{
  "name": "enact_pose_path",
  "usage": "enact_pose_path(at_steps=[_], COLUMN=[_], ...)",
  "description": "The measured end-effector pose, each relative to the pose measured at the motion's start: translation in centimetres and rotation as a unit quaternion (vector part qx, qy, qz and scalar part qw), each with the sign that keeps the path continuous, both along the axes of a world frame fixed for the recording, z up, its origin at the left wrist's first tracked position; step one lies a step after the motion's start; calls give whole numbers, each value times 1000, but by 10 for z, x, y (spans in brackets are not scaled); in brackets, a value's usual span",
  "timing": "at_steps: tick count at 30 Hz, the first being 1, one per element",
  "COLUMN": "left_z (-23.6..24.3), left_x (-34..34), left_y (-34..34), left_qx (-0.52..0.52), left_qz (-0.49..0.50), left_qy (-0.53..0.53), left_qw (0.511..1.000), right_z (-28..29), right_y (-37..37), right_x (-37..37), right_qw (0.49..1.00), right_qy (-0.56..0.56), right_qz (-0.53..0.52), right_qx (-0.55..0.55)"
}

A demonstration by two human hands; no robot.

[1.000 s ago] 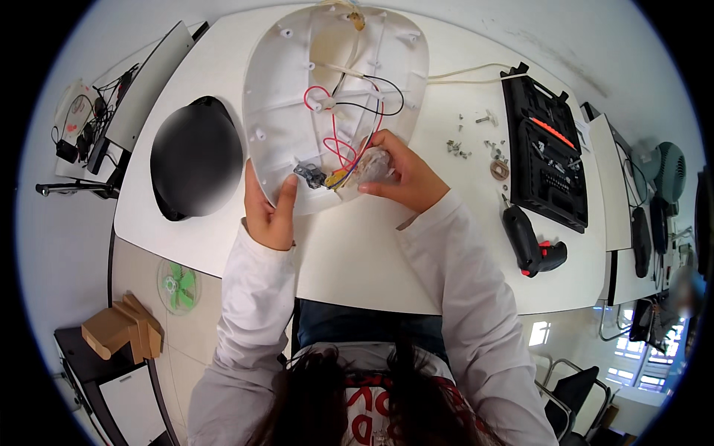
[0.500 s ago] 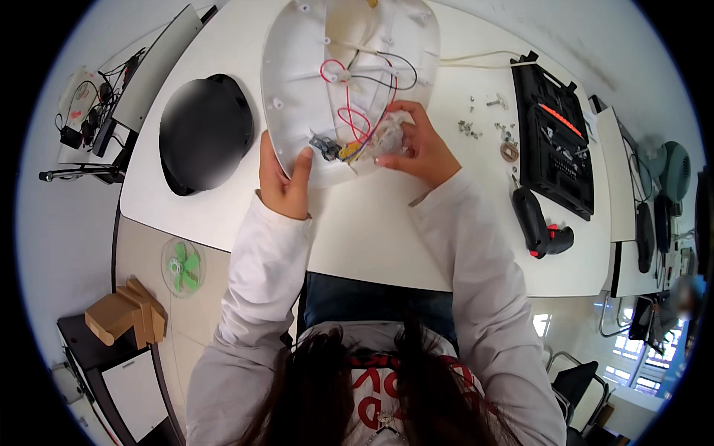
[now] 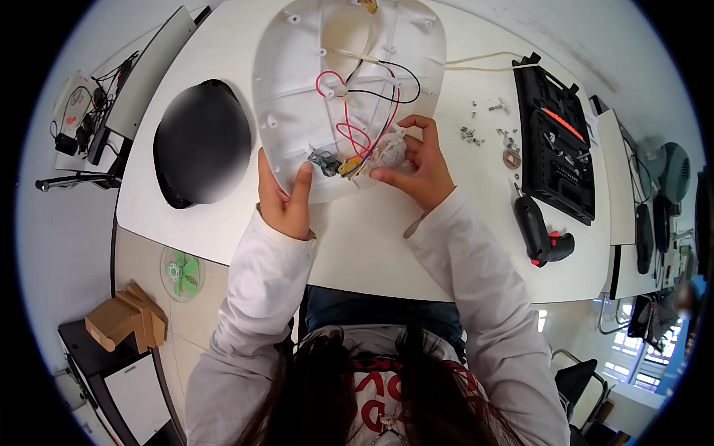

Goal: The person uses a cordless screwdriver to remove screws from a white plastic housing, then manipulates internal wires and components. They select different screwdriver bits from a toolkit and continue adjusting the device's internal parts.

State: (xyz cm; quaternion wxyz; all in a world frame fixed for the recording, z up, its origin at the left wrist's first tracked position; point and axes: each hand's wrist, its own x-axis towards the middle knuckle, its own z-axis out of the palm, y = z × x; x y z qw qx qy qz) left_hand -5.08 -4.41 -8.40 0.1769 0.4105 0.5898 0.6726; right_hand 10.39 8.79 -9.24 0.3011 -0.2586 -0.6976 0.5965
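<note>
A white plastic housing (image 3: 297, 97), open side up, shows ribs, screw posts and red, black and white wires (image 3: 348, 126). Its near-left edge is gripped by my left hand (image 3: 286, 197), thumb over the rim on the inside. By the near-right edge, my right hand (image 3: 428, 167) has its fingers and thumb curled around a translucent whitish lump (image 3: 388, 151), its kind unclear. Purple and yellow wires run up to this lump. Between my hands a small grey part (image 3: 324, 163) sits next to a yellow part (image 3: 348, 166) inside the housing.
Right of the housing lie loose screws (image 3: 470, 135), a round brownish disc (image 3: 512, 158), a black-and-red power screwdriver (image 3: 537, 230) and an open black tool case (image 3: 558, 141). A black rounded object (image 3: 204, 145) is on the left. A pale cord (image 3: 483, 61) crosses the table's far side.
The whole view has shifted slightly. Both hands and the housing appear a little lower, and the housing's inside shows somewhat more fully. Each hand keeps its grip.
</note>
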Motion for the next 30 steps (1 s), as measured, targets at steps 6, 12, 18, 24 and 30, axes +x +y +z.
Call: enact_pose_path(at_steps=[6, 12, 18, 24, 30], left_z=[-1, -3, -5, -4, -3], left_x=[-1, -2, 2, 1, 2], left_y=[-2, -1, 1, -1, 0], left_qx=[-14, -20, 1, -5, 1], left_qz=[-3, 5, 25, 21, 19], left_qy=[-43, -18, -38, -55, -42], left_qw=[999, 1000, 999, 998, 999], right_z=[-2, -7, -6, -3, 1], right_y=[-2, 3, 3, 4, 7], right_x=[1, 3, 3, 5, 7], right_qw=[999, 999, 999, 999, 996], right_qy=[35, 35, 40, 31, 36], right_qz=[-1, 21, 26, 35, 61], right_qx=[-16, -8, -13, 7, -46])
